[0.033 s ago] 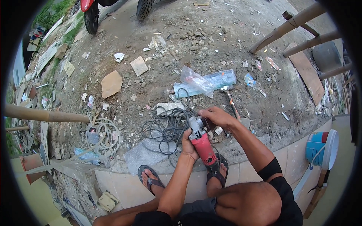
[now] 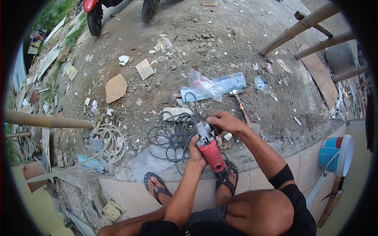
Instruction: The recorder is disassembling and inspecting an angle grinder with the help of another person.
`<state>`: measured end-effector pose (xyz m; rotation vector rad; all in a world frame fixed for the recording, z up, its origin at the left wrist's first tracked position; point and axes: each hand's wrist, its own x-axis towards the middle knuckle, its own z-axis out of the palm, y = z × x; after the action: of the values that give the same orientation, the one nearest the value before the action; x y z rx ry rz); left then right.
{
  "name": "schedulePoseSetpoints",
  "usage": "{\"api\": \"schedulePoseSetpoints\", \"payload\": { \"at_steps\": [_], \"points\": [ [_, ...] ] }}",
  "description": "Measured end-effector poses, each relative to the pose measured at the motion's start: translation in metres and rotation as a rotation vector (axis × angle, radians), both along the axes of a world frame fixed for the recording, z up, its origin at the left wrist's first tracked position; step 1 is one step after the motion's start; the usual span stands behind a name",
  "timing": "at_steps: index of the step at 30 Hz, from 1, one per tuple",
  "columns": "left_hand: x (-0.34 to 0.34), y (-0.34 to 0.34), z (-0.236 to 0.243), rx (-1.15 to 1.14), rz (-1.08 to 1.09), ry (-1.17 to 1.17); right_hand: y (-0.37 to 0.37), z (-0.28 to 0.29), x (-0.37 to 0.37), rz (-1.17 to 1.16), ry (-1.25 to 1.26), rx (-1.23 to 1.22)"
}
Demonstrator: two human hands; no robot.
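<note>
I hold a red and silver angle grinder (image 2: 210,155) upright in front of my knees with my left hand (image 2: 197,154), its fingers wrapped round the body just below the metal head. My right hand (image 2: 220,124) is closed at the top of the grinder, fingers and thumb on a dark part at its head (image 2: 209,126), which I cannot make out clearly. Loops of black cable (image 2: 165,137) lie beside it on the dirt, over bubble wrap (image 2: 145,165). A hammer (image 2: 242,106) lies just beyond my right hand, near a blue plastic package (image 2: 232,82).
I sit above a tiled ledge (image 2: 260,175). Bamboo poles stand at right (image 2: 299,30) and left (image 2: 51,122). A pale hose coil (image 2: 114,133) lies left; a blue bucket (image 2: 327,155) is at right. Motorbike wheels (image 2: 151,8), a plywood strip (image 2: 323,82) and rubble lie beyond.
</note>
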<state>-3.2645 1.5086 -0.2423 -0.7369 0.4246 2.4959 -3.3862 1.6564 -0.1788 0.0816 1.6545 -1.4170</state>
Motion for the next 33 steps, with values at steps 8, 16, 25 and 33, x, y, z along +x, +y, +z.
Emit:
{"api": "schedulePoseSetpoints", "payload": {
  "at_steps": [8, 16, 25, 33],
  "points": [
    [0.005, -0.003, -0.005, -0.009, 0.022, 0.128, -0.007, -0.001, 0.007, -0.007, 0.434, -0.111],
    [0.004, 0.005, -0.008, 0.053, 0.107, 0.105, -0.013, -0.014, 0.01, 0.035, 0.404, 0.03],
    [0.005, 0.008, -0.007, 0.034, 0.181, 0.159, -0.009, -0.007, 0.011, 0.228, 0.581, 0.052],
    [0.008, 0.001, -0.013, 0.111, 0.245, 0.27, 0.027, -0.012, 0.062, 0.182, 0.303, 0.017]
  ]
}}
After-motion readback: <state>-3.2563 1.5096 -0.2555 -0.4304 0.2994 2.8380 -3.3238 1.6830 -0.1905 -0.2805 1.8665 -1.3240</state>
